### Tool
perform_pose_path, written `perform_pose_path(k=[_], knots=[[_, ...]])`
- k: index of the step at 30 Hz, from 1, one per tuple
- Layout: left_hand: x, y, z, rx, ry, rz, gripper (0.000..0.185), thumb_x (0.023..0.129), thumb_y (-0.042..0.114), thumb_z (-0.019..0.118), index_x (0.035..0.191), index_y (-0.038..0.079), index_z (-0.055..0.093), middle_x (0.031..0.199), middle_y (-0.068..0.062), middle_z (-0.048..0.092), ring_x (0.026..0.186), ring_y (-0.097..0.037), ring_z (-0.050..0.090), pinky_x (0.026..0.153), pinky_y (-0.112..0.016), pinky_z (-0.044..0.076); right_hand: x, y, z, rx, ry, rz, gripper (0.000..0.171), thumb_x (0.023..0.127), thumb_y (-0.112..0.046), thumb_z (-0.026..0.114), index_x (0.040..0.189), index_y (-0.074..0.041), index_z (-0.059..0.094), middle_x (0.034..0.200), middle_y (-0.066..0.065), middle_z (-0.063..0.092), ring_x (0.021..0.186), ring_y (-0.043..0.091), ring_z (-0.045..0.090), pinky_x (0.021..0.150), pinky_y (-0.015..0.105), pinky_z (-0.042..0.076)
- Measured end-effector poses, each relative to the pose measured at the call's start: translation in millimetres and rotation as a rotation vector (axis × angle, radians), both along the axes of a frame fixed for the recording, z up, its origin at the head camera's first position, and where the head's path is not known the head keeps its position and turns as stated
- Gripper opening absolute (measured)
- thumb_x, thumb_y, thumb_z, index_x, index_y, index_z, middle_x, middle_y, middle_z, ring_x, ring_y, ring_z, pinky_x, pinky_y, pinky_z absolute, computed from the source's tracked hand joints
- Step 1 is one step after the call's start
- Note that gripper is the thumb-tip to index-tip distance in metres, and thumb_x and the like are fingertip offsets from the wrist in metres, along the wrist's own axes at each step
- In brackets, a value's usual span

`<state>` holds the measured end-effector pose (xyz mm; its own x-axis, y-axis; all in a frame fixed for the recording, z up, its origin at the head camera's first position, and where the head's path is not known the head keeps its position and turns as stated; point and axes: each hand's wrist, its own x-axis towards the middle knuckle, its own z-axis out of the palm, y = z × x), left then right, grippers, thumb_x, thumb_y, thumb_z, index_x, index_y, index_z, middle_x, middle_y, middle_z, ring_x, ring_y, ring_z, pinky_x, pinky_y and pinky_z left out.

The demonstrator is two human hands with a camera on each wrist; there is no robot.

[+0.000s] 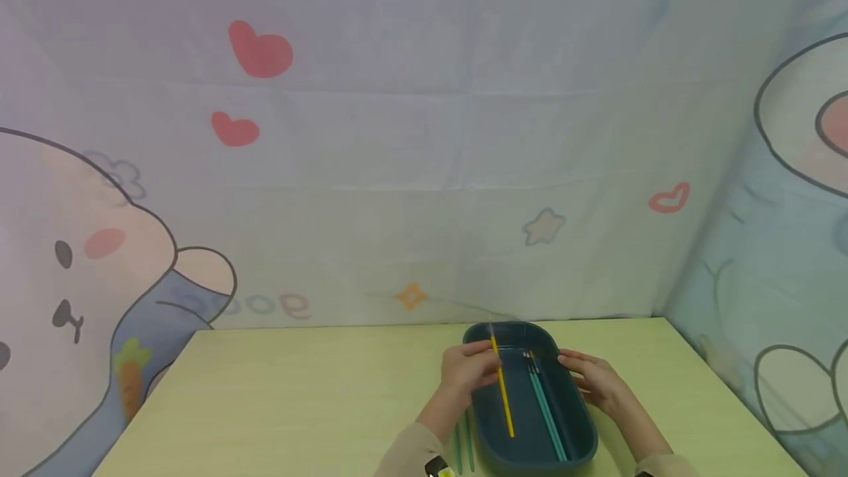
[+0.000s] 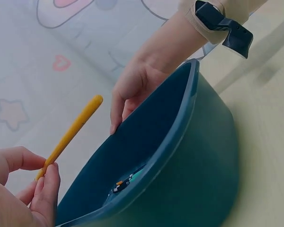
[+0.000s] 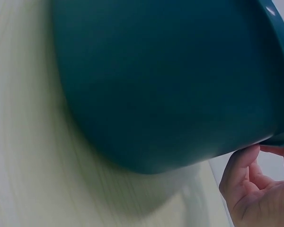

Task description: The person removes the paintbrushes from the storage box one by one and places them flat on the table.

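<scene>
The left hand (image 1: 469,366) pinches a yellow pencil (image 1: 502,387) between thumb and fingertips near its upper end. The pencil slants across the inside of the dark teal oval tray (image 1: 583,418), its far end toward the tray's far rim and its near end over the tray floor. The right hand (image 1: 592,377) rests against the tray's right rim with fingers lightly bent; it touches the wall and grips nothing else.

Inside the tray, to the right of the yellow pencil, lie two teal pencils (image 1: 545,407) side by side along the tray's length. Outside the tray, just beside its left wall, two more teal sticks (image 1: 464,447) lie on the pale wooden table (image 1: 298,389).

The left wrist view shows the pinch closely: the yellow pencil (image 2: 68,137) is held by the left hand's fingertips (image 2: 49,177), with the right hand (image 2: 132,90) on the tray's rim (image 2: 191,94) opposite. The right wrist view shows only the tray's outer wall (image 3: 165,85) and the right hand's fingers (image 3: 241,165) at its rim; the tray contents are hidden there.

The near ends of the sticks outside the tray are cut off by the lower edge of the head view. A printed cartoon cloth (image 1: 397,131) hangs behind the table.
</scene>
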<state>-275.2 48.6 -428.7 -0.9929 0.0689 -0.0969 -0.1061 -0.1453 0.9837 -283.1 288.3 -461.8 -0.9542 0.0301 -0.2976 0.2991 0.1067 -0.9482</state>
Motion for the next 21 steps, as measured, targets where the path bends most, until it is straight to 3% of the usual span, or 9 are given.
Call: perform_pose_path(k=[5, 14, 21], knots=[[0.8, -4, 0.3, 0.002, -0.007, 0.001, 0.038, 0.076, -0.001, 0.066, 0.114, -0.009, 0.065, 0.097, -0.021, 0.072, 0.074, -0.013, 0.068, 0.068, -0.032, 0.062, 0.4, 2, 0.2, -0.008, -0.009, 0.001, 0.061, 0.094, -0.030, 0.060, 0.142, 0.002, 0.040, 0.105, -0.004, 0.068, 0.092, 0.011, 0.066, 0.074, 0.028, 0.058], [-0.4, -14, -2.5, -0.001, -0.018, 0.018, 0.041, 0.074, -0.002, 0.065, 0.115, -0.008, 0.065, 0.098, -0.020, 0.072, 0.072, -0.012, 0.067, 0.068, -0.031, 0.062, 0.0, 5, -1.8, 0.023, -0.012, 0.010, 0.064, 0.094, -0.033, 0.059, 0.143, 0.002, 0.039, 0.117, 0.002, 0.065, 0.097, 0.012, 0.063, 0.077, 0.028, 0.057], [-3.3, -20, -10.1, -0.012, -0.024, 0.041, 0.040, 0.074, -0.003, 0.064, 0.113, -0.009, 0.065, 0.089, -0.016, 0.073, 0.065, -0.008, 0.064, 0.062, -0.027, 0.060, -0.6, 6, -3.1, 0.012, -0.012, 0.010, 0.063, 0.094, -0.032, 0.059, 0.143, 0.002, 0.039, 0.113, -0.001, 0.066, 0.096, 0.012, 0.064, 0.077, 0.029, 0.057]])
